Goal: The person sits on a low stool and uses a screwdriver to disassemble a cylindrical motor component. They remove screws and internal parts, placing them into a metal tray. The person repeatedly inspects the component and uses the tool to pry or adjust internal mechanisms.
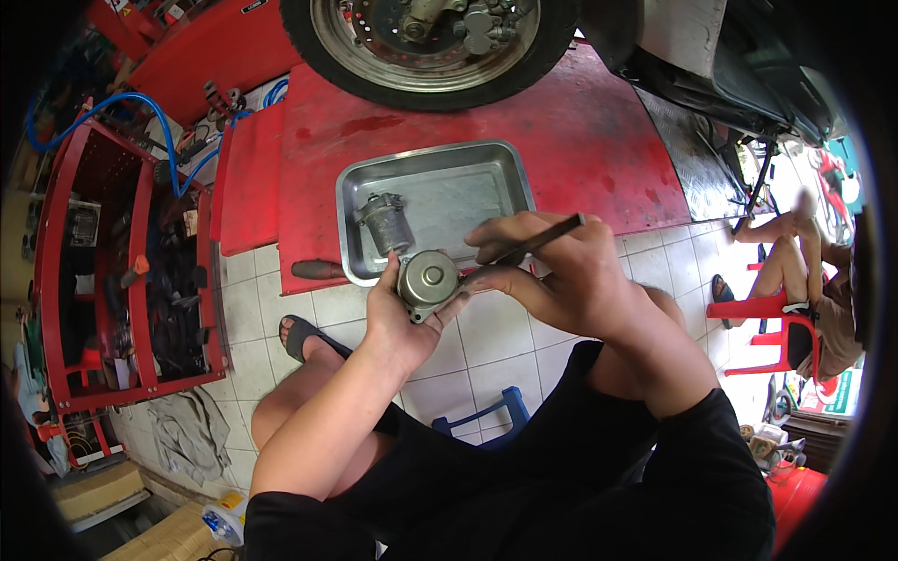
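Head view: a round motor housing was gripped by the left hand, a dark tool by the right hand; jabbing was risked through slipping.

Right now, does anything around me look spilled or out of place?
A crumpled grey cloth lies on the tiled floor by the red shelf, as if dropped; darker patches mark the red platform beyond the metal tray: wet or worn, I can't tell.
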The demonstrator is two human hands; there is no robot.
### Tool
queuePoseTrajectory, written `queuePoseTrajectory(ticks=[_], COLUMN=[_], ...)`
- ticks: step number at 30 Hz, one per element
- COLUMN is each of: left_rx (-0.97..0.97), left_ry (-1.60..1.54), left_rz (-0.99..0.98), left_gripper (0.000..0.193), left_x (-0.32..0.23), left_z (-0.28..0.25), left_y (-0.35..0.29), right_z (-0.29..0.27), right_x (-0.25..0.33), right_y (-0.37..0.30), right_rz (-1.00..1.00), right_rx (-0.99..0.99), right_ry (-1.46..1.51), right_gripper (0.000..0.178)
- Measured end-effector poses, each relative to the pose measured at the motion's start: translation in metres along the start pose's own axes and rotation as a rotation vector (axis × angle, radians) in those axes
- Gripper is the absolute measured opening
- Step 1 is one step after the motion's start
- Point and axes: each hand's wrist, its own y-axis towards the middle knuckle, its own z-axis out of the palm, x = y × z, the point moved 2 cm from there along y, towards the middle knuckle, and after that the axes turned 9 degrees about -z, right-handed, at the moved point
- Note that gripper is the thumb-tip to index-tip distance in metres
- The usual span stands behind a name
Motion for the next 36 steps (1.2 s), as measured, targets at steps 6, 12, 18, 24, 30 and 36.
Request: queuePoseTrajectory(ticks=[6,12,18,24,30,36], left_rx=[0.014,0.037,0.050,0.039,0.052,0.048], left_ry=[-0.021,-0.007,-0.042,-0.056,-0.048,-0.030], left_rz=[-0.017,-0.023,-0.016,-0.013,-0.023,-0.016], left_gripper=[0.063,0.062,0.064,0.062,0.061,0.061], left_x=[0.001,0.000,-0.001,0.001,0.001,0.001], left_z=[0.001,0.003,0.001,-0.001,0.000,0.002], left_y=[0.002,-0.001,0.001,0.003,0.003,0.000], right_z=[0.002,-0.005,-0.002,-0.007,-0.010,-0.001], right_x=[-0.002,-0.005,-0.002,-0.004,-0.016,-0.007], right_y=[0.001,-0.001,0.001,0.002,-0.006,0.007], right_rz=[-0.044,-0.008,-0.074,-0.012,-0.069,-0.089], right_rx=[0.053,-0.041,-0.150,-0.041,0.116,-0.074], right_ry=[0.166,0.027,0.293,0.136,0.227,0.143], right_gripper=[0.035,0.032,0.034,0.035,0.039,0.027])
